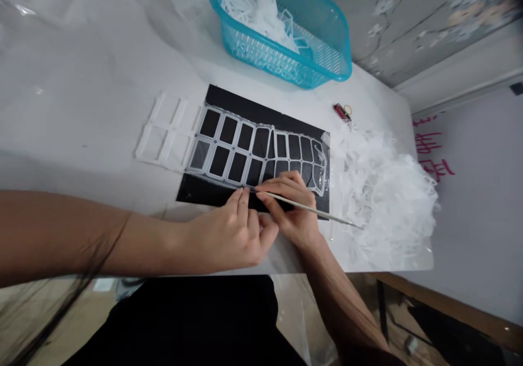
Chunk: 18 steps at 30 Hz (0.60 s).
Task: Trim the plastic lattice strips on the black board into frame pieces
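Observation:
A translucent white plastic sheet (pixel 232 150) with rows of rectangular windows lies mostly across a black board (pixel 198 194), creased near its middle. Its left end extends past the board onto the white table. My left hand (pixel 232 235) has two fingertips pressed at the sheet's near edge, the other fingers curled; anything pinched there is hidden. Beside it, my right hand (pixel 296 208) grips a thin pale stick (pixel 321 212) with a narrow dark end that slants down to the right. The fingertips of both hands almost meet at the sheet's edge.
A blue plastic basket (pixel 281 63) holding white scraps stands at the back. Right of the board is a large heap of white plastic trimmings (pixel 388 191). A small red item (pixel 341 112) lies behind it. Clear film (pixel 122 17) covers the table's far left.

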{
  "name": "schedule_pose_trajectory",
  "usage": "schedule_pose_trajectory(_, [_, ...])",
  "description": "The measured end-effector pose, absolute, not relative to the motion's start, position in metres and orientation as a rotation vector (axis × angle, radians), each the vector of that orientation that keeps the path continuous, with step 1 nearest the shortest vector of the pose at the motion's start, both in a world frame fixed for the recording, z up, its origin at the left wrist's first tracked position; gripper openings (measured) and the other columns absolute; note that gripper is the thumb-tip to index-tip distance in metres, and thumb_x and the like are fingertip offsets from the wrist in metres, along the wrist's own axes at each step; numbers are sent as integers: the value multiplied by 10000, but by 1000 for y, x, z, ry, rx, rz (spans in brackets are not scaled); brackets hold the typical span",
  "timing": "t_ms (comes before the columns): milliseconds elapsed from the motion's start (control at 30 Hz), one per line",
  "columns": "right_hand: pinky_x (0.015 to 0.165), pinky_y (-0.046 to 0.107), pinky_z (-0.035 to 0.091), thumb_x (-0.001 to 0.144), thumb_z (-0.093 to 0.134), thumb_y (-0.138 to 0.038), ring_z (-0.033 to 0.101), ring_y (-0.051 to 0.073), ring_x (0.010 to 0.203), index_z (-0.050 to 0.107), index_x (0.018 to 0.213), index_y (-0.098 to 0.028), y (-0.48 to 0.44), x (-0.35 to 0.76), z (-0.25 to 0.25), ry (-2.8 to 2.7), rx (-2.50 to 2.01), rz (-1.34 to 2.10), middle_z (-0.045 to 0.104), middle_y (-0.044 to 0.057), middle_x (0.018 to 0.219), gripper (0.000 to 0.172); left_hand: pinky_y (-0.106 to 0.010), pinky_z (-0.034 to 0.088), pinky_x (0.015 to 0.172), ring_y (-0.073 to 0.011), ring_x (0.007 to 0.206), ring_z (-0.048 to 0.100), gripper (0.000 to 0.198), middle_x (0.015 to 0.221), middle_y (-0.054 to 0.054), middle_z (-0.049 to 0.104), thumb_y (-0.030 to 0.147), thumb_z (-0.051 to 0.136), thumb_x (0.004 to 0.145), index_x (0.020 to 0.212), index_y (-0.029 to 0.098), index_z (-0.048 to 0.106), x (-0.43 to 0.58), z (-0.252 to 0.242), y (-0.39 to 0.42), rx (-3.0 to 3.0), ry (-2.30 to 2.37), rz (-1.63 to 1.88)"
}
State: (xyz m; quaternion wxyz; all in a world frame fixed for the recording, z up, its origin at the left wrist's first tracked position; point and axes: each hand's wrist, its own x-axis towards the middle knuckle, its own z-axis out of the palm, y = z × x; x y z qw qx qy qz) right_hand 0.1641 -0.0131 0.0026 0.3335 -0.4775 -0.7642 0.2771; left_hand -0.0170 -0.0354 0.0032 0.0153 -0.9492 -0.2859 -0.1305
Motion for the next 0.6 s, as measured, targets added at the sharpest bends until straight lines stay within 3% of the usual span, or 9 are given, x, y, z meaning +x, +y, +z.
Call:
schedule_pose_trajectory(133, [903,487,479,841,675,-153,594,259,1021,730,942,-315,-16,165,3,-2022,-1256,652,765,-1,1042,199,-496,588,913,-250,920,689,322,852,-52,726,150,462,843,1045,238,697,-18,2,-32,-2993,-953,-378])
schedule_pose_trajectory(267, [885,495,473,823,682,-144,567,283,1066,723,921,-319,-18,169,5,-1999,-1310,636,776,-12,998,204,-509,558,969,-268,963,681,325,850,-71,724,118,494,833,1069,208,698,-17,-6,-35,-3036,-1009,-472])
schedule_pose_trajectory(433, [913,493,476,838,670,-162,556,282,1159,715,939,-308,-18,167,0,-2008,-1297,685,775,-6,1048,183,-509,567,932,-275,971,680,300,857,-90,713,89,488,847,1046,173,695,-14,-10,-38,-3022,-1019,-513])
schedule_pose_trajectory(600, [962,532,444,867,618,-157,573,301,1197,692,1065,-371,-20,166,-2,-2164,-1211,607,760,-22,1098,301,-455,577,875,-248,886,685,334,838,-80,727,89,447,857,1053,189,699,-13,4,-30,-2969,-1011,-454])
